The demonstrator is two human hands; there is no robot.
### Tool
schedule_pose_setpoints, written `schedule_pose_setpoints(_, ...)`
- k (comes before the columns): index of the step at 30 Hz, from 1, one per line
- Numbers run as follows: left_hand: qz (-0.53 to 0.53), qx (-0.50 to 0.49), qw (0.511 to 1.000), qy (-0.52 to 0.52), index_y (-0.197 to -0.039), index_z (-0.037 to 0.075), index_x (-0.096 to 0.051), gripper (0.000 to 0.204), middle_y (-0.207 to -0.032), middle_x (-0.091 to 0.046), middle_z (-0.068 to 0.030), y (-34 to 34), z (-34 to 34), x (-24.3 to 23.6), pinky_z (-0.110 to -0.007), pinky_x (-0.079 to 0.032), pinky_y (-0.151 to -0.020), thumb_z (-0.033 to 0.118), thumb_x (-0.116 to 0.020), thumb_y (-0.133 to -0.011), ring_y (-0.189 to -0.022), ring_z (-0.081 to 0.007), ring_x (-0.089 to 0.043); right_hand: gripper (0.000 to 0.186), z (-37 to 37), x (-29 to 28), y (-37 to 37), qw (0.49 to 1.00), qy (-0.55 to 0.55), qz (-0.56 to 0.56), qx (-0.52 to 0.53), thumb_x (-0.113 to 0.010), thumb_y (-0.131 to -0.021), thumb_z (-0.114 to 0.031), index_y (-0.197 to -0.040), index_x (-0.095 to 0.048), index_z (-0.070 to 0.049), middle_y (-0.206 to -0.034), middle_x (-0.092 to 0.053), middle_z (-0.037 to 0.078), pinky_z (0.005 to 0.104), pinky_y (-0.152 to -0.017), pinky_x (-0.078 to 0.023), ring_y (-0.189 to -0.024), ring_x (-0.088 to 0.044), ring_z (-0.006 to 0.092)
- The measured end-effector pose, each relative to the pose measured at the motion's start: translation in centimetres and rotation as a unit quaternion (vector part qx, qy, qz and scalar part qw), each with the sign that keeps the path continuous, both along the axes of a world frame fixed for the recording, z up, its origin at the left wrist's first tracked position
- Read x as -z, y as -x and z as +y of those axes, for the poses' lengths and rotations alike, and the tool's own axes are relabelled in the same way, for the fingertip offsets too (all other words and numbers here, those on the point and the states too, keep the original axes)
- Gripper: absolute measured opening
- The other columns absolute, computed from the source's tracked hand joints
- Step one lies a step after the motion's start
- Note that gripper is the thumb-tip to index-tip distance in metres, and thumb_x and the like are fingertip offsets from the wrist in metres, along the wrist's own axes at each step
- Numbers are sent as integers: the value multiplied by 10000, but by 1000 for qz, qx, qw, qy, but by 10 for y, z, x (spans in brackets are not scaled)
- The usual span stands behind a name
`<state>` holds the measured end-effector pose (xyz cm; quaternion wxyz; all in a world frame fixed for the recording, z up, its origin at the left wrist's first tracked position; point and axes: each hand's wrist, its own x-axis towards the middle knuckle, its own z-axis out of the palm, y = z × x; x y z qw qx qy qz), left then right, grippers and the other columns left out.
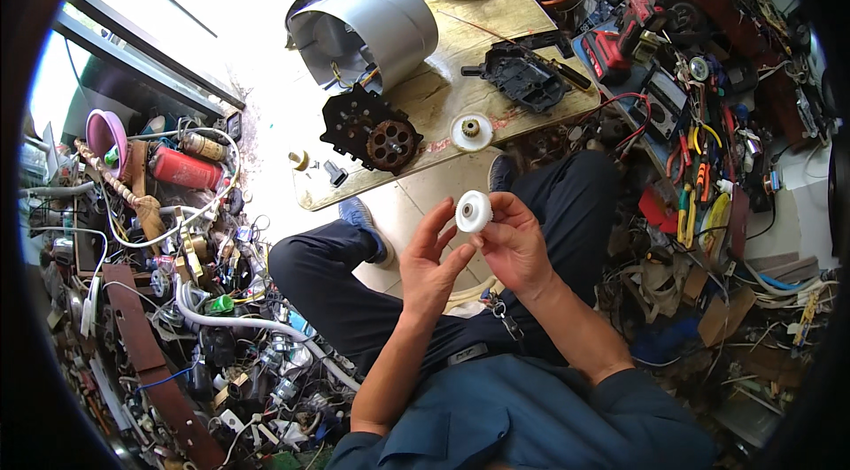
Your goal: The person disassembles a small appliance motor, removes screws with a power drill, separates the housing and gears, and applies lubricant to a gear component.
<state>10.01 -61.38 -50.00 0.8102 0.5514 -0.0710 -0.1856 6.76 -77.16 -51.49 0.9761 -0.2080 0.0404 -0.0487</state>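
Note:
A white plastic gear [473,211] with a small metal-lined hub is held up above my lap. My right hand [516,244] pinches it from the right side, thumb below and fingers behind. From the left, my left hand [434,258] has its fingertips at the gear's edge, its thumb apart below. On the table's near edge lies a second white gear [471,132] with a brass-coloured pinion. Left of that sits a black gearbox half [354,129] carrying a brown toothed wheel [392,144]. Its black cover [522,76] rests farther right.
A grey cylindrical housing [381,36] with wires stands on the wooden table [460,23]. A long screwdriver [567,72] lies by the cover. To the right are a red cordless drill [633,19] and pliers [686,213]. Piled parts [257,373] crowd the left floor.

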Motion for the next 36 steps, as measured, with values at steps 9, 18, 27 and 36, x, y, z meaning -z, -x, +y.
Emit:
schedule_pose_setpoints(9,73,2,997,16,-1496,-24,-582,631,-1578,-531,-128,0,-11,2,-382,-418,-1207,52,-826,-920,-1433,-237,-529,351,19,22,6,997,47,31,53,-695,-941,107,-1251,-676,-55,-1206,-737,98,367,-1052,-559,-1163,-704,205)
schedule_pose_setpoints(18,37,-21,998,47,-1501,-104,-532,646,-1507,-596,-203,-10,-17,22,-432,-436,-1209,227,-771,-999,-1389,-296,-585,288,22,17,-3,996,75,57,5,-735,-970,33,-1242,-673,-41,-1220,-728,63,318,-1066,-547,-1148,-699,150)
schedule_pose_setpoints(27,11,8,1000,12,-1523,-76,-467,545,-1600,-491,-218,-27,-28,22,-513,-454,-1185,277,-536,-1114,-1465,-353,-496,339,-18,7,5,962,265,66,27,-745,-974,-18,-1306,-676,-39,-1169,-710,14,268,-961,-522,-1020,-634,82)
schedule_pose_setpoints(36,-32,0,991,-127,-1526,-65,-443,558,-1548,-541,-244,-35,-4,41,-517,-468,-1176,196,-616,-1064,-1427,-374,-544,154,-202,-56,80,762,530,211,307,-755,-995,-128,-1021,-759,24,-977,-741,71,269,-746,-566,-840,-696,126)
